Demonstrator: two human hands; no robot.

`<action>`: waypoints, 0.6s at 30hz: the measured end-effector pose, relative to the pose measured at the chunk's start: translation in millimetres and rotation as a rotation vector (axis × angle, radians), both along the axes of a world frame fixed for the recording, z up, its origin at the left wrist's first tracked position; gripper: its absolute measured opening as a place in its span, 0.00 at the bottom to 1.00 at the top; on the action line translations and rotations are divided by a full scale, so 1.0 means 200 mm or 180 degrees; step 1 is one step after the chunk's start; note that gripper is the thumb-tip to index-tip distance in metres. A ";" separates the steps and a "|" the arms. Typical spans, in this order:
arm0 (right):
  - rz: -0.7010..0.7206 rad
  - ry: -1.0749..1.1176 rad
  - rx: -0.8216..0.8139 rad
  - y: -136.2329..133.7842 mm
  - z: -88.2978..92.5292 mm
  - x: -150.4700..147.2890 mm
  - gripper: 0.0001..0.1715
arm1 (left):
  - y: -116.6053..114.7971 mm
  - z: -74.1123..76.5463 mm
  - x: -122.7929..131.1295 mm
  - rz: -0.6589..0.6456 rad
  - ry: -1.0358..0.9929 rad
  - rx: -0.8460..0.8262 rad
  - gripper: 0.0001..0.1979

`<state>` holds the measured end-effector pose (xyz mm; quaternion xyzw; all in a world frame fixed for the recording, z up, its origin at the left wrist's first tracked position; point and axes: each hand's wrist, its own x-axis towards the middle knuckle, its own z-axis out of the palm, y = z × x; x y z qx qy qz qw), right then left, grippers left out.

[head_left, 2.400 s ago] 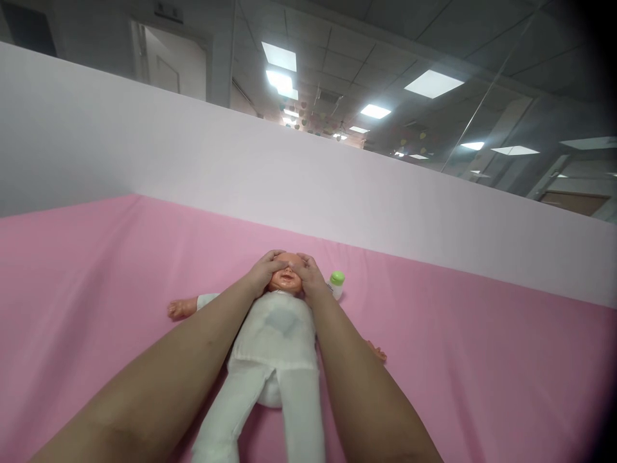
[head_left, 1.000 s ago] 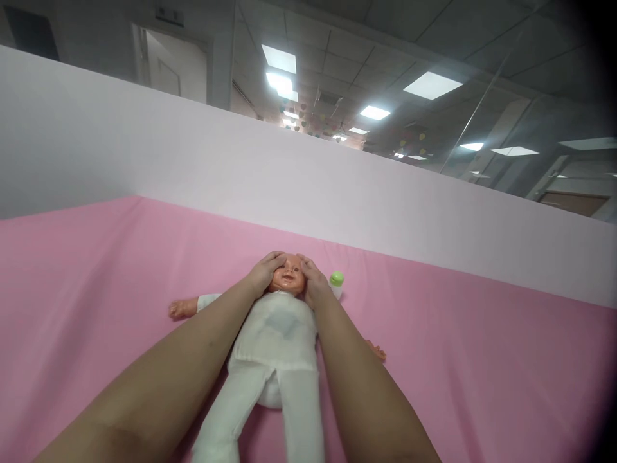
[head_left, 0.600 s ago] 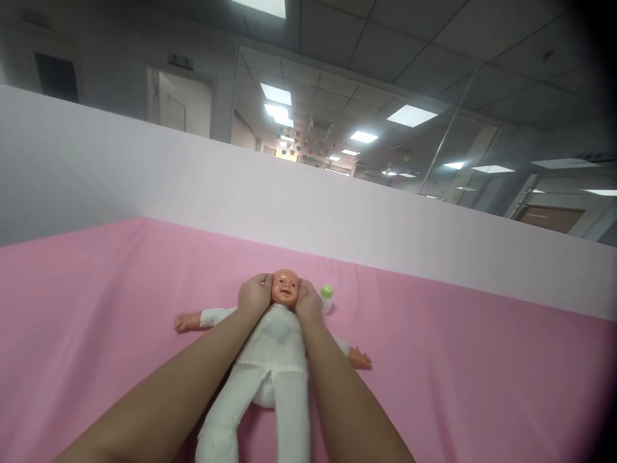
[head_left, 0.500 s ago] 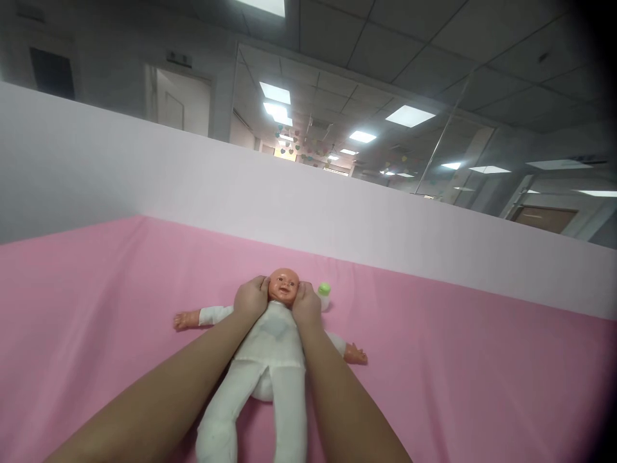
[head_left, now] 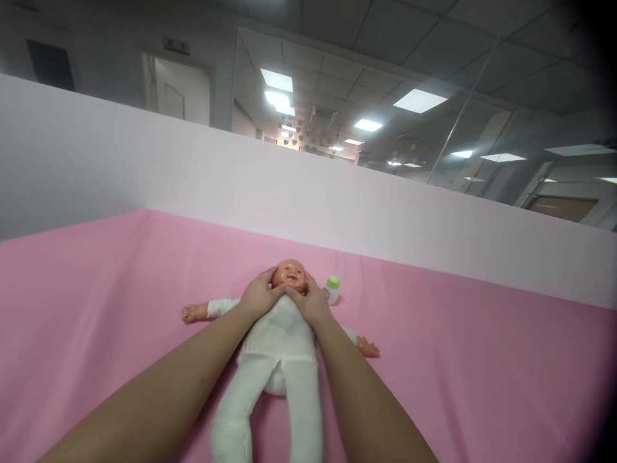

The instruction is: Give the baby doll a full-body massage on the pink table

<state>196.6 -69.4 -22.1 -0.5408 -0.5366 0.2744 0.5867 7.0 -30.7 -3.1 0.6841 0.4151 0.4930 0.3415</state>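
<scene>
Both hands sit at the neck of the baby doll (head_left: 278, 334), which lies on its back on the pink sheet (head_left: 482, 360) in a white suit, arms spread, head toward the pale partition wall (head_left: 337, 199). The left hand (head_left: 258, 297) cups the doll's jaw on one side, fingers curved and loosely open against it; the right hand (head_left: 313, 303) mirrors it on the other side, thumb tips meeting just under the chin. Neither grips anything; they rest on the doll.

A couple of seconds ago the fingers lay over the brow and eyes; half a second ago they cupped the cheeks beside the ears. Now they have slid down to the chin, so the whole face shows. I judge this as a stroking pass over the face that has reached its lower end.

Just beside the doll's head, near the right hand, stands a small bottle with a green cap (head_left: 332, 289). It carries what may be a label, too small to read. No other writing is legible on the doll or sheet.
</scene>
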 end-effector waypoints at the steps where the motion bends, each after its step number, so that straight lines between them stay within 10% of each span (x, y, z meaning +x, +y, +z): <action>1: -0.0035 -0.0013 0.0026 0.00 0.00 0.00 0.52 | 0.01 0.00 0.00 -0.0040 -0.0055 -0.0002 0.34; 18: -0.0136 -0.0313 0.0278 -0.02 0.04 0.02 0.34 | 0.02 -0.01 -0.03 -0.0150 0.0028 -0.0067 0.32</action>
